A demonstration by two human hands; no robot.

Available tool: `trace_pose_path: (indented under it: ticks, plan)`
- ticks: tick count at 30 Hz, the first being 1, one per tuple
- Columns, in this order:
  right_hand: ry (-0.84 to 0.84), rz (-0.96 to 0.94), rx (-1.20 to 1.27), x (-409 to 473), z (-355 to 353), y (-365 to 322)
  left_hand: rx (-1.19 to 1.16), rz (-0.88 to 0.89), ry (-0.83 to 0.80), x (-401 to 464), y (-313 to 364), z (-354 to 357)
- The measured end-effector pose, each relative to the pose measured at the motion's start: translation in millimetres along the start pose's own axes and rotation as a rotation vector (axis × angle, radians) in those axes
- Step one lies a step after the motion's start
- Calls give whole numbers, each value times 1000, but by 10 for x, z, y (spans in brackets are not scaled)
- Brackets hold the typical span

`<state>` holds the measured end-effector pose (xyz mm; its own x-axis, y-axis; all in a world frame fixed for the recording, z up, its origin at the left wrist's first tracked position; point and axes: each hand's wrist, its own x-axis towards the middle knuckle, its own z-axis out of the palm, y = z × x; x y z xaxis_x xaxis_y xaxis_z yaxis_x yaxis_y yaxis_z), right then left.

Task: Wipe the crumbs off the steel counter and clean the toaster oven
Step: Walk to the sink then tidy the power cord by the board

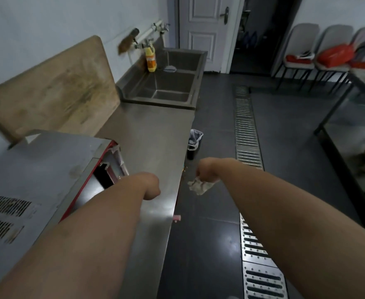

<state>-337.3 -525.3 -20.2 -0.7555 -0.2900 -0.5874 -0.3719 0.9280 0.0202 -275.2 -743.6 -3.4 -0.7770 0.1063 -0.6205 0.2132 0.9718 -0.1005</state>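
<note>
- Steel counter [151, 134] runs as a long strip away from the person toward the sink [166, 85], its long axis pointing up the view; its free edge falls on the right, next to the dark floor [285, 130]
- the toaster oven [37, 169] sits on the counter's left side, grey-topped with a red front trim, its front facing right toward the bare strip of steel; it lies left of both hands
- the left hand [152, 187] hangs over the counter just beside the oven's front; its fingers are turned under and out of sight, so I cannot tell whether they are curled or holding anything
- the right hand [207, 171] is off the counter, out past its edge and above the floor, pinching a crumpled paper wad [199, 186] that dangles below the fingers
- a few orange crumbs [184, 168] show at the counter edge, between the two hands and nearer the right one
- a small lined bin [195, 141] stands on the floor against the counter's side, ahead of the right hand
- judged from this, the coming move turns on the right hand: the wad must travel either forward to the bin or left onto the steel; the left hand is the nearer one to the oven
</note>
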Motion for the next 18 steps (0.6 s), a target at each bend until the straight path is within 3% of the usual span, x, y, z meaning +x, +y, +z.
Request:
trace_pose_path:
  ticks: [8,18]
  plan:
    - [-101,129,65,609,-142,1234,-31,61,94,960,500,-764]
    - [-83,88,184,1796,-865,2722,-116,-28,75,2253,1045,-1775]
